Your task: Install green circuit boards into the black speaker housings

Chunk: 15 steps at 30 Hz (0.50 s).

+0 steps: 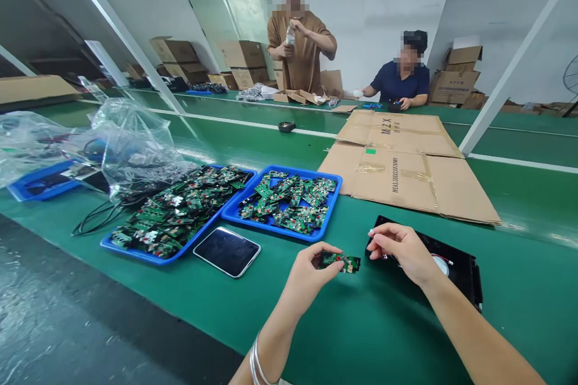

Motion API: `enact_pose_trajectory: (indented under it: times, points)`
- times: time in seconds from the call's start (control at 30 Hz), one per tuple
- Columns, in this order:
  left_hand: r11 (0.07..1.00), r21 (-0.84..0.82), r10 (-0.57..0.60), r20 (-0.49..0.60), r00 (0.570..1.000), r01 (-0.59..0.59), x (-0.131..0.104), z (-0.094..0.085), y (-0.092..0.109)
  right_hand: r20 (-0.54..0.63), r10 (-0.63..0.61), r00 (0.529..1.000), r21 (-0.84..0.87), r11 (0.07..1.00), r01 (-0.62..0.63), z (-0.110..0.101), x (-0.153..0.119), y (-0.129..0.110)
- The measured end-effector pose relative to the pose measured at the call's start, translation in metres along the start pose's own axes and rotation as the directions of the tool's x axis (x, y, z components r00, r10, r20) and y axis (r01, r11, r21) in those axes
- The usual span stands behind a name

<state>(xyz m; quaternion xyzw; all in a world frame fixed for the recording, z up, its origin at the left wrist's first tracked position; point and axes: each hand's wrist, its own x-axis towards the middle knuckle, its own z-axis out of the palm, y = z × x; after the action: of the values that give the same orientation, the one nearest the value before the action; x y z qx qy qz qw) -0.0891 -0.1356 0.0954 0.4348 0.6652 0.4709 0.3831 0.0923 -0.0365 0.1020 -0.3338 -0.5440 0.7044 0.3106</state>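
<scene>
Between the thumb and fingers of my left hand is a small green circuit board, raised above the green table. My right hand pinches what looks like a small white connector with thin wires by its fingers. Under and beside that hand lies a black plastic housing, partly covered by the wrist. A round whitish part sits in the housing, with a thin red wire and white plug next to it. Board and connector are apart.
Two blue trays, one nearer the middle and one to its left, hold piled circuit boards. A phone lies before them. Flattened cardboard is beyond the housing. Clear plastic bags stand left. Two people are across the table.
</scene>
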Motion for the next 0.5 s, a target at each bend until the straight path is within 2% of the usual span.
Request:
enact_pose_trajectory:
  times: [0.1,0.2,0.33,0.43,0.5]
  points:
    - [0.995,-0.102,-0.001,0.048,0.999,0.006,0.002,0.002,-0.003,0.04,-0.032,0.999,-0.002,0.999,0.032,0.005,-0.001,0.002]
    - [0.966,-0.256,0.001,0.13,0.992,0.033,0.002,0.006,-0.003,0.016,-0.057,0.998,0.003,0.998,0.057,0.005,-0.002,0.002]
    - [0.901,-0.418,-0.058,0.154,0.986,0.118,0.003,0.013,-0.002,-0.111,-0.097,0.989,0.046,0.994,0.103,-0.005,0.001,0.0]
    - [0.891,-0.434,-0.094,0.112,0.989,0.134,0.004,0.015,0.0,-0.222,-0.15,0.963,0.158,0.969,0.188,-0.013,0.005,-0.002]
    - [0.899,-0.416,-0.105,0.1,0.989,0.137,0.003,0.017,0.001,-0.252,-0.198,0.947,0.125,0.964,0.235,-0.014,0.005,0.0]
